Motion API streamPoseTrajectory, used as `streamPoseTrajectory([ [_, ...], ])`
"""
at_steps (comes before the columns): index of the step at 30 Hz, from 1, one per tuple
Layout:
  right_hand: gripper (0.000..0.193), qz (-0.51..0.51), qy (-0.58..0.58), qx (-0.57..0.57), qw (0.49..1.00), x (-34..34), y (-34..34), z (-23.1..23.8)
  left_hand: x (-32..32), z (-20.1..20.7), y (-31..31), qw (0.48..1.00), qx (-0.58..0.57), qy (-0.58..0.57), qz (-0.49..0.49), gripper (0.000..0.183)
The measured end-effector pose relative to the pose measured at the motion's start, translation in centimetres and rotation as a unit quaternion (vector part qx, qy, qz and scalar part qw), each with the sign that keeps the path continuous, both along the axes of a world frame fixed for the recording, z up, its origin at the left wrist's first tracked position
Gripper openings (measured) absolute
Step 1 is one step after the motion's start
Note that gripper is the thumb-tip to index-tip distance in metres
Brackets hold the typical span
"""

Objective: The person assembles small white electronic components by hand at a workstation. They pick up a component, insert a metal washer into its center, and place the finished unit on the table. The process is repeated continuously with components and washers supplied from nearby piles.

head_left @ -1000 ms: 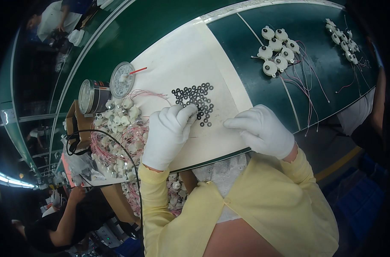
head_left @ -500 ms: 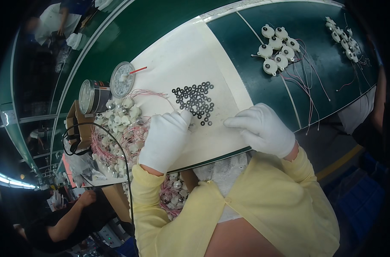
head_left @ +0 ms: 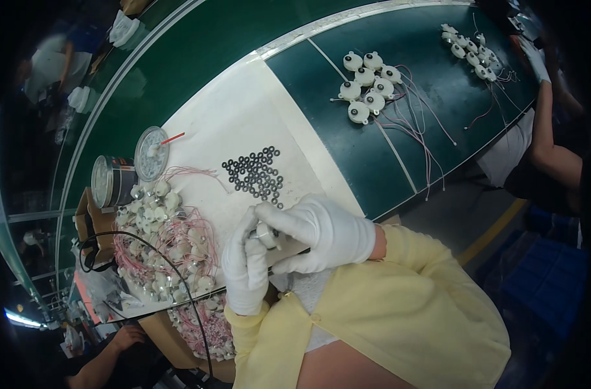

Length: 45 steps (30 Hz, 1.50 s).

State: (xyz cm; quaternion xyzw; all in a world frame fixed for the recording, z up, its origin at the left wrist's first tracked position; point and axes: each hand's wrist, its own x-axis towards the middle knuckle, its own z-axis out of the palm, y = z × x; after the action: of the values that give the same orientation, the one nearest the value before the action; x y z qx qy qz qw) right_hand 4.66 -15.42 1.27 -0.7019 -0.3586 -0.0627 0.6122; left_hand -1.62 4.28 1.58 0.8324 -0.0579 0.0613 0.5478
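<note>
Pinching a white part (head_left: 265,236), the left grip (head_left: 245,275) has now met the right grip (head_left: 324,232), its closure unclear, so assembly seems underway, black rings (head_left: 255,174) just beyond

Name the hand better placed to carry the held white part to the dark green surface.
Right, probably: the right hand is nearer the dark green surface, its fingers at the white part. The left hand is nearer the wired pile.
</note>
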Motion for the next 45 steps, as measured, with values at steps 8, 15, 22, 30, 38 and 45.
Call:
streamPoseTrajectory([
  [8,0.040,0.068,0.043,-0.008,0.997,0.9,-4.8,0.5,0.5,1.2,-1.8,0.942,-0.111,0.226,-0.222,0.051],
  [15,0.037,-0.282,-0.060,-0.256,0.923,4.1,-14.9,1.5,1.7,0.0,-2.9,0.931,0.002,0.050,-0.360,0.055],
  [22,0.050,-0.391,-0.061,-0.454,0.798,7.8,-18.7,0.4,1.4,3.1,-0.6,0.965,0.095,-0.083,-0.229,0.040],
  [30,0.035,-0.429,0.027,-0.247,0.869,3.4,-20.3,2.1,-4.2,2.5,6.0,0.923,-0.090,-0.148,0.344,0.042],
  [38,0.033,0.028,-0.032,-0.162,0.986,1.0,-13.3,2.4,-8.6,-0.1,7.0,0.975,0.146,-0.161,0.036,0.020],
  [45,0.032,-0.119,0.165,-0.022,0.979,0.7,-12.9,-1.0,-13.4,-3.9,10.3,0.804,0.502,-0.157,0.276,0.030],
])
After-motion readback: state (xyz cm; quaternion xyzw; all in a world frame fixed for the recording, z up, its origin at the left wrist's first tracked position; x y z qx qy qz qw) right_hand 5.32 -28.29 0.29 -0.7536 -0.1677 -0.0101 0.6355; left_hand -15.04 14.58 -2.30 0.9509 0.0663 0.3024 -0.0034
